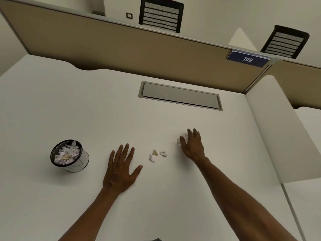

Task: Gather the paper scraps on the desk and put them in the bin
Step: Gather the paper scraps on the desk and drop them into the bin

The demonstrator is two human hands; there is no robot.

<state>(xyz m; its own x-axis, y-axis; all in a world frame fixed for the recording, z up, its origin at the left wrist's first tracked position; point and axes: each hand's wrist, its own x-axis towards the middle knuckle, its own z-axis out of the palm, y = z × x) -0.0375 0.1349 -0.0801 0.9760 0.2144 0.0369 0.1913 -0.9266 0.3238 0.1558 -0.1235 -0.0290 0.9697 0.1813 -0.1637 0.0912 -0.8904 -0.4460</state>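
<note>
Between the left hand [121, 169] and the right hand [192, 146] the desk [104, 110] is open except for three small paper scraps [157, 155] lying close together. Left of the left hand stands the bin [69, 155], with bare surface between. Beyond both hands only a flush cable hatch [180, 95] lies before the partition [121, 49].

1. Big white desk [69, 105], plain top, with a curved notch cut into the back edge on the left.
2. Grey cable hatch [180, 95] set flush in the desk, lid shut.
3. Tan cubicle partition [121, 49] runs along the back, pale trim on top.
4. Blue tag [248, 59] on the partition reads 109.
5. Two black mesh-back office chairs [160, 14] [284, 42] on the far side.
6. Lighting's soft and even, kinda dim.
</note>
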